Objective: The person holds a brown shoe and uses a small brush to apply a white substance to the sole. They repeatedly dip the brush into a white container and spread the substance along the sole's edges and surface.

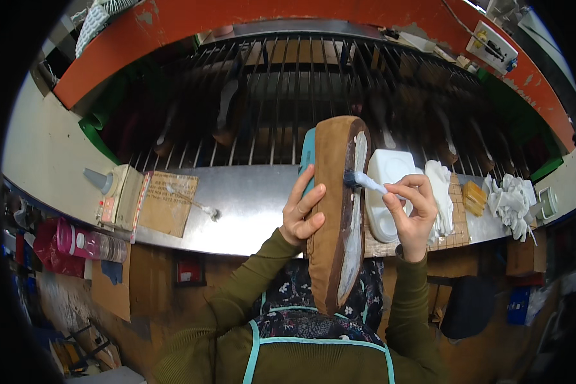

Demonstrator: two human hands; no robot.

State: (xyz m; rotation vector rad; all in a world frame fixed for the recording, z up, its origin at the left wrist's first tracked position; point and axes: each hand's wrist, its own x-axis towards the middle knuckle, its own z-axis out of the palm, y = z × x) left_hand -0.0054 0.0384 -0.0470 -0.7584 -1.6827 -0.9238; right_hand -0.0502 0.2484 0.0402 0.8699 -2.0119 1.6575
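Observation:
My left hand (302,210) grips a brown suede shoe upper (331,211) mounted on a teal last, held upright in front of my chest with its underside turned right. The underside shows a whitish glue coat. My right hand (413,214) pinches a small white-handled brush (365,182), whose dark bristles touch the shoe's edge near the top. A white plastic glue container (384,192) stands on the metal bench just behind the brush.
A metal bench (249,205) runs across, with a rack of dark bars (288,89) holding shoe parts behind it. A squeeze bottle and cardboard (166,201) lie left, a pink bottle (76,240) lower left. White gloves (509,201), a yellow sponge (473,197) and tape sit right.

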